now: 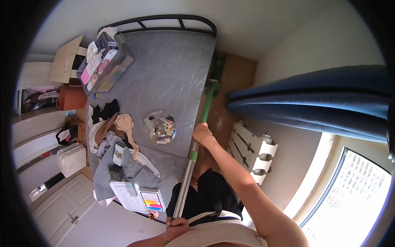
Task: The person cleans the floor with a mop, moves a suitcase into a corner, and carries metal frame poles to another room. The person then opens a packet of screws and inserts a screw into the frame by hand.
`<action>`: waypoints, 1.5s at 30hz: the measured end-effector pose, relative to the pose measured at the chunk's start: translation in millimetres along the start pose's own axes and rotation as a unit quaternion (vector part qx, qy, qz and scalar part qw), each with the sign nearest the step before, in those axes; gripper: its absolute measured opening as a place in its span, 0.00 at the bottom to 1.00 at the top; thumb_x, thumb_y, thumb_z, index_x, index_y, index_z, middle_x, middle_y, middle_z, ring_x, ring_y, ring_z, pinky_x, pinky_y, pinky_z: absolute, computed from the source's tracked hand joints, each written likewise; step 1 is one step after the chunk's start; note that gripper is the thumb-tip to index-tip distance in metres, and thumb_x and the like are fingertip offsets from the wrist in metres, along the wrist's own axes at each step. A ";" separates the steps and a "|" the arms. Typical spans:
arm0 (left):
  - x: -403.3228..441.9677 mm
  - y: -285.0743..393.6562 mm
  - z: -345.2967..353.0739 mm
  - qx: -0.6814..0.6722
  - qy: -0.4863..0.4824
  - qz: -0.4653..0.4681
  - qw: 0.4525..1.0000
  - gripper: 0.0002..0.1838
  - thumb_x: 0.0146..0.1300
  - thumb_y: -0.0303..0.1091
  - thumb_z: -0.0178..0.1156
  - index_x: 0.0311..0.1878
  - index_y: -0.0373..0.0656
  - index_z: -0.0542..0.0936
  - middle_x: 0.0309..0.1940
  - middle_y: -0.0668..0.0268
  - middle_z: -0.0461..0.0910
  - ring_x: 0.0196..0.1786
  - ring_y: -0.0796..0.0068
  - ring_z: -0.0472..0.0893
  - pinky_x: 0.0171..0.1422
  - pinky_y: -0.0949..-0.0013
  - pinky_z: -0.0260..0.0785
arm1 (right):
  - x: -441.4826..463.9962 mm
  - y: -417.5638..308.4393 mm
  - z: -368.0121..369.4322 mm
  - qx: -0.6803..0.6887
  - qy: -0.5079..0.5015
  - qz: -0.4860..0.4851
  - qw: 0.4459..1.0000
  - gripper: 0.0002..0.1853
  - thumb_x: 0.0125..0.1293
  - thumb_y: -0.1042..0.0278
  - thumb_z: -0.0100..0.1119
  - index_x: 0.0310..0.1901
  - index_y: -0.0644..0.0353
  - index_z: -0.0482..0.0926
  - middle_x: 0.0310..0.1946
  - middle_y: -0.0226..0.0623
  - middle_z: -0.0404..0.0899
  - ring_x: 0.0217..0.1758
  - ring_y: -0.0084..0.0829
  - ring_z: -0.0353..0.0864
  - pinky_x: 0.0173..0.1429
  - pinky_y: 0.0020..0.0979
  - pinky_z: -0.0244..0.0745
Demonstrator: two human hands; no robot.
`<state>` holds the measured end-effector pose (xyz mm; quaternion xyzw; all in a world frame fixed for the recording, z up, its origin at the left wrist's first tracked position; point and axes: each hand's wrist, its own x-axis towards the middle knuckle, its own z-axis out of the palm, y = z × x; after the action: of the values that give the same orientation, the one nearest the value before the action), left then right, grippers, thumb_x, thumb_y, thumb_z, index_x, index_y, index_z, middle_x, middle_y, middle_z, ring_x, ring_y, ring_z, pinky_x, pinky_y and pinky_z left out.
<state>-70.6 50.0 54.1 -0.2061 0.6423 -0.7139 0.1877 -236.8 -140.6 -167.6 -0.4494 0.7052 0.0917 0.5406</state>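
Note:
A long pole [187,181], silver with green sections, runs from my waist up toward the far end of the bed. My left hand [177,228] is wrapped round its near end. Farther up, my right hand [203,133] grips the pole below its long green section. The pole's far end meets a green joint [213,85] in the gap between the bed and the wall, with a dark green flat part beyond it. The grey-covered bed [164,74] lies just left of the pole.
On the bed are a clear bin [111,68] of packages, a round container [160,126] of small items, piled clothes [109,131] and a tablet box [152,200]. A white rack [251,152] and blue curtain [312,101] stand right; open drawers [68,61] line the left.

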 end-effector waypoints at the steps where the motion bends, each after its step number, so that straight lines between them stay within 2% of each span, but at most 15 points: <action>1: 6.8 5.7 -1.0 0.004 -0.029 -0.021 0.999 0.07 0.45 0.19 0.46 0.18 0.36 0.59 0.10 0.58 0.62 0.10 0.71 0.65 0.13 0.70 0.61 | 8.2 1.4 3.1 0.002 -0.002 0.000 1.000 0.25 0.55 0.66 0.48 0.46 0.84 0.62 0.42 0.55 0.73 0.48 0.37 0.75 0.48 0.32 0.71; 3: 7.4 10.2 0.4 0.005 -0.054 -0.040 0.998 0.07 0.45 0.19 0.46 0.18 0.36 0.59 0.10 0.59 0.63 0.10 0.71 0.65 0.13 0.70 0.61 | 32.0 10.1 19.0 0.044 0.029 0.026 0.998 0.25 0.56 0.66 0.46 0.45 0.87 0.60 0.41 0.58 0.73 0.45 0.40 0.76 0.48 0.33 0.71; 4: 4.6 11.1 2.7 0.012 -0.032 -0.034 0.999 0.07 0.46 0.20 0.46 0.18 0.36 0.59 0.10 0.59 0.63 0.10 0.72 0.65 0.12 0.71 0.60 | 37.1 16.7 22.4 0.116 0.015 0.017 0.993 0.25 0.53 0.66 0.51 0.43 0.84 0.59 0.35 0.57 0.74 0.35 0.41 0.79 0.38 0.34 0.75; 5: 2.2 11.7 4.0 0.019 -0.013 -0.029 0.999 0.08 0.47 0.20 0.46 0.18 0.36 0.59 0.10 0.59 0.63 0.09 0.73 0.65 0.11 0.72 0.60 | 40.0 27.7 24.9 0.115 0.015 0.020 0.993 0.25 0.53 0.66 0.51 0.43 0.84 0.59 0.35 0.57 0.74 0.35 0.41 0.79 0.38 0.34 0.75; 8: 2.6 6.1 17.0 0.043 0.082 -0.009 0.996 0.09 0.48 0.21 0.46 0.19 0.37 0.57 0.10 0.60 0.64 0.09 0.75 0.66 0.10 0.74 0.59 | 38.5 48.5 23.1 0.458 -0.075 0.047 0.884 0.32 0.42 0.66 0.61 0.40 0.74 0.51 0.23 0.43 0.70 0.19 0.30 0.73 0.14 0.27 0.70; 17: 0.6 8.2 7.9 0.021 0.088 -0.013 0.996 0.08 0.50 0.22 0.46 0.21 0.38 0.57 0.10 0.62 0.63 0.08 0.78 0.64 0.09 0.76 0.57 | 16.5 83.8 31.8 0.531 -0.026 0.049 0.845 0.30 0.44 0.66 0.59 0.40 0.76 0.52 0.23 0.43 0.67 0.16 0.31 0.72 0.11 0.28 0.68; 19: 4.5 13.2 4.4 0.014 0.082 -0.028 0.996 0.08 0.50 0.22 0.45 0.22 0.38 0.57 0.10 0.62 0.63 0.08 0.78 0.64 0.08 0.76 0.56 | 10.1 97.6 26.0 0.569 -0.001 0.048 0.821 0.13 0.47 0.69 0.57 0.32 0.68 0.68 0.17 0.37 0.70 0.19 0.30 0.76 0.14 0.27 0.72; 21: 8.2 16.4 6.1 0.008 0.130 -0.025 0.991 0.08 0.50 0.22 0.44 0.21 0.39 0.56 0.10 0.62 0.63 0.07 0.79 0.63 0.08 0.77 0.55 | 3.8 109.5 20.0 0.571 -0.032 0.056 0.818 0.13 0.47 0.69 0.57 0.33 0.67 0.69 0.18 0.36 0.70 0.19 0.30 0.76 0.16 0.27 0.72; 23: 11.5 14.2 15.7 0.025 0.156 -0.011 0.987 0.07 0.51 0.23 0.42 0.22 0.40 0.55 0.09 0.64 0.62 0.07 0.81 0.63 0.08 0.79 0.54 | -1.6 112.6 19.7 0.669 -0.003 0.016 0.743 0.13 0.48 0.71 0.55 0.32 0.70 0.66 0.18 0.41 0.69 0.16 0.32 0.73 0.17 0.29 0.74; 25: 12.5 11.9 28.9 0.049 0.251 0.017 0.966 0.08 0.50 0.23 0.43 0.21 0.39 0.56 0.08 0.64 0.62 0.07 0.81 0.64 0.06 0.81 0.55 | -6.1 106.8 23.0 0.673 0.020 0.042 0.738 0.11 0.49 0.72 0.55 0.31 0.69 0.67 0.19 0.40 0.70 0.17 0.33 0.73 0.21 0.32 0.74; 28: 19.3 8.9 47.1 0.111 0.347 0.014 0.931 0.06 0.52 0.24 0.40 0.22 0.41 0.57 0.07 0.69 0.60 0.06 0.85 0.60 0.05 0.82 0.51 | -1.0 108.5 36.8 0.805 -0.009 0.023 0.593 0.09 0.49 0.72 0.54 0.29 0.66 0.67 0.18 0.38 0.68 0.17 0.35 0.70 0.24 0.35 0.70; 29: 19.9 9.6 51.5 0.159 0.418 0.007 0.894 0.05 0.52 0.25 0.40 0.23 0.42 0.57 0.06 0.70 0.59 0.06 0.85 0.59 0.05 0.82 0.49 | -0.1 108.1 38.5 0.805 -0.009 0.024 0.592 0.09 0.49 0.72 0.54 0.29 0.66 0.67 0.18 0.38 0.68 0.17 0.35 0.70 0.24 0.35 0.70; 35: 29.2 7.5 82.5 0.192 0.431 -0.008 0.882 0.05 0.54 0.25 0.38 0.23 0.44 0.58 0.06 0.75 0.56 0.05 0.88 0.55 0.06 0.83 0.47 | 12.9 86.9 35.1 0.860 -0.064 -0.028 0.505 0.06 0.46 0.71 0.51 0.22 0.59 0.64 0.16 0.34 0.64 0.19 0.30 0.65 0.28 0.30 0.61; 41: 15.6 -4.8 89.0 0.297 0.579 -0.024 0.759 0.05 0.55 0.27 0.39 0.24 0.47 0.59 0.07 0.76 0.54 0.07 0.88 0.53 0.10 0.80 0.47 | -1.6 69.5 62.7 0.910 -0.110 -0.065 0.395 0.06 0.45 0.71 0.52 0.22 0.59 0.66 0.15 0.29 0.62 0.17 0.25 0.60 0.26 0.25 0.58; 45: -5.0 -48.4 122.5 0.379 0.752 0.019 0.539 0.09 0.52 0.28 0.47 0.20 0.47 0.60 0.09 0.73 0.54 0.09 0.84 0.53 0.14 0.76 0.49 | -14.3 29.4 115.1 0.940 -0.175 -0.110 0.272 0.07 0.46 0.70 0.52 0.27 0.59 0.67 0.17 0.29 0.62 0.18 0.25 0.61 0.30 0.26 0.60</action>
<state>-1.0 -45.1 113.0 0.5090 0.2208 -0.7799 -0.2899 -179.9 -45.1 -211.9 0.3248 0.1342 -0.6188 0.7026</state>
